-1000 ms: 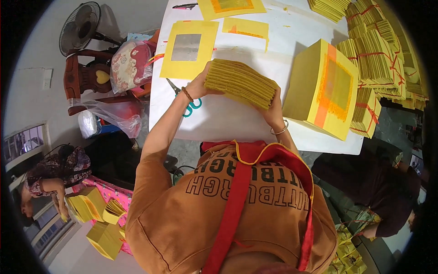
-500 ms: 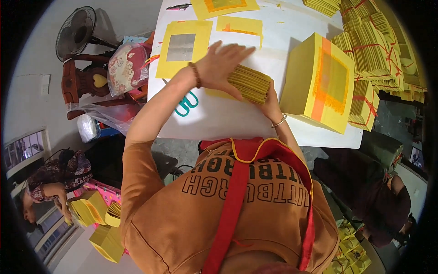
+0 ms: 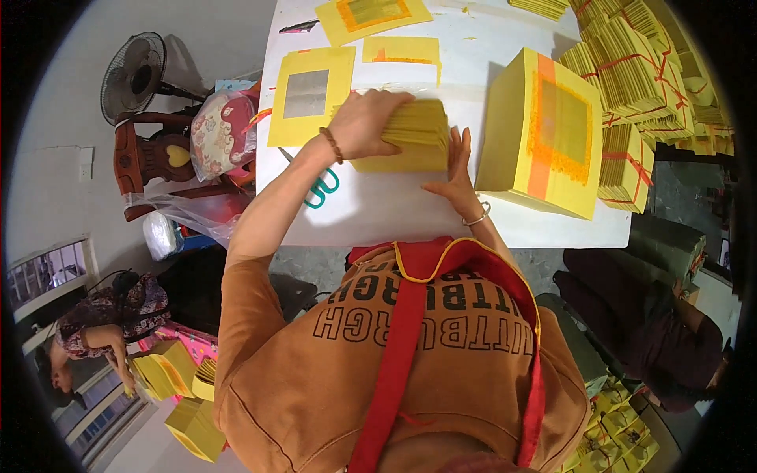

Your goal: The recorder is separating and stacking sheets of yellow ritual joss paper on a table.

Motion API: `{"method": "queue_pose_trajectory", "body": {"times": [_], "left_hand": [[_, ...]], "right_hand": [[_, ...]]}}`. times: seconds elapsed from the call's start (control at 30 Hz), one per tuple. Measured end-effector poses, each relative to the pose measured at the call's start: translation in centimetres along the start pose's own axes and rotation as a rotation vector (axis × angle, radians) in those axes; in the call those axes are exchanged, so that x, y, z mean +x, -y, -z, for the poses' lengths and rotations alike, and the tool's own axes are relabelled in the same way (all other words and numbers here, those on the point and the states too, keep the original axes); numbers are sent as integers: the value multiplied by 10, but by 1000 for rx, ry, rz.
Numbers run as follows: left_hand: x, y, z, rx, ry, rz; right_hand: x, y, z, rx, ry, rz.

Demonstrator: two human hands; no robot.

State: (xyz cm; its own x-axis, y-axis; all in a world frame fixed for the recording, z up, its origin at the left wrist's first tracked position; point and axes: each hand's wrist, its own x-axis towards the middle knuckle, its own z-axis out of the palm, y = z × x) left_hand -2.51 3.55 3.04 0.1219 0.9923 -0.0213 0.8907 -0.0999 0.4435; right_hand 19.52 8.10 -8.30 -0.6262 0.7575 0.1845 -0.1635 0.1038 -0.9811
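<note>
My left hand wraps over the left part of a stack of yellow paper, with the fingers across its top and the thumb along the near side. The stack's layered edges show, and a flat yellow surface lies just under its near side. My right hand is open at the stack's right end, thumb and fingers spread apart; whether its fingertips touch the paper I cannot tell. Left of the stack lie green-handled scissors and a yellow sheet with a grey rectangle.
A tall yellow paper pile with an orange-bordered panel stands on the right of the white table. Behind it are bundles tied with red ribbon. Farther back lies an orange-striped yellow sheet. Another person is at lower left.
The stack has turned and come down lower, showing more of its flat side. My left hand has closed from spread fingers onto it. My right hand has loosened its hold and opened.
</note>
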Motion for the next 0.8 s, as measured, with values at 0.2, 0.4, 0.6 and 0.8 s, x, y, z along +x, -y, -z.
{"method": "queue_pose_trajectory", "body": {"times": [0.2, 0.4, 0.6, 0.8], "left_hand": [[-27, 4, -9, -761, -251, 143], [-46, 25, -74, -976, -340, 179], [-52, 46, -116, -923, -50, 284], [-43, 48, -108, -898, -64, 279]], "right_hand": [[17, 21, -1, 180, 250, -347], [42, 55, -16, 182, 173, -137], [44, 22, -11, -562, 164, 230], [48, 13, -20, -289, 108, 162]]}}
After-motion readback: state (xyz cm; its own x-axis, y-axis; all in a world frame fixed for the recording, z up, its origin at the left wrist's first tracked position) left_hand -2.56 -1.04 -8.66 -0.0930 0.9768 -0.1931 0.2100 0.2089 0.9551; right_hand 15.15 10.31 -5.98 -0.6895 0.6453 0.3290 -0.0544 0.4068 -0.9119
